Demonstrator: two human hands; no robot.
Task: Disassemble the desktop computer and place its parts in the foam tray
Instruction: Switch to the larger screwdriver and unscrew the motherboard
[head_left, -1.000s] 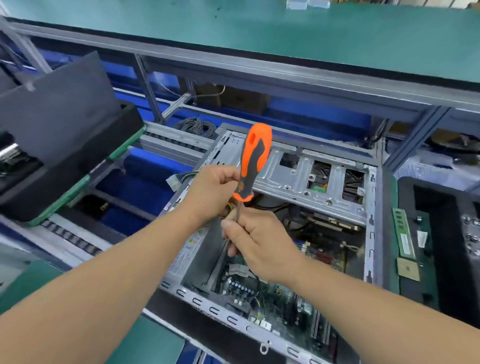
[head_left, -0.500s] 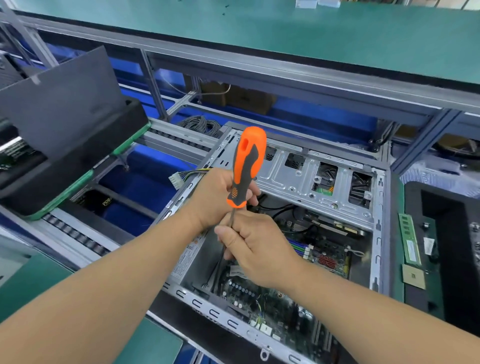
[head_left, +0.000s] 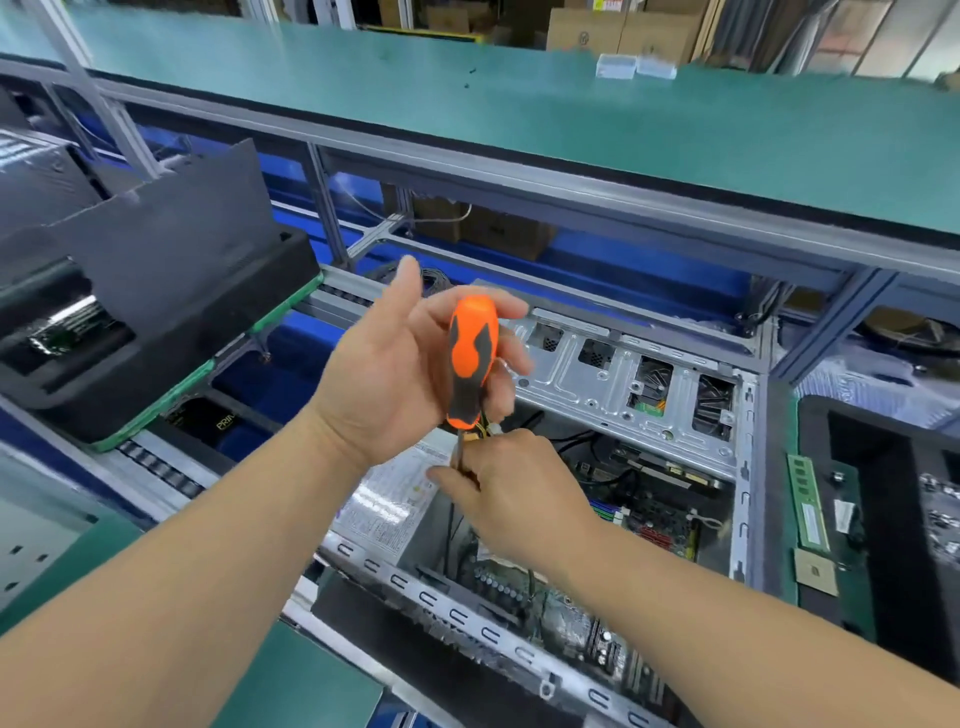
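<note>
over the open grey metal computer case (head_left: 613, 395), right hand (head_left: 511, 493) pinches the steel shaft of the orange-and-black screwdriver (head_left: 470, 358); left hand (head_left: 395, 364) lies slack-fingered against its handle, hardly gripping. risk: tip slips onto the green motherboard (head_left: 654, 519). black foam tray (head_left: 883, 467) sits right.

A roller conveyor (head_left: 156, 467) carries the open computer case (head_left: 597, 374), a black foam tray (head_left: 815, 421) to its right and another black tray (head_left: 156, 322) to its left; the green shelf (head_left: 571, 119) above holds two small clear boxes (head_left: 635, 66).
</note>
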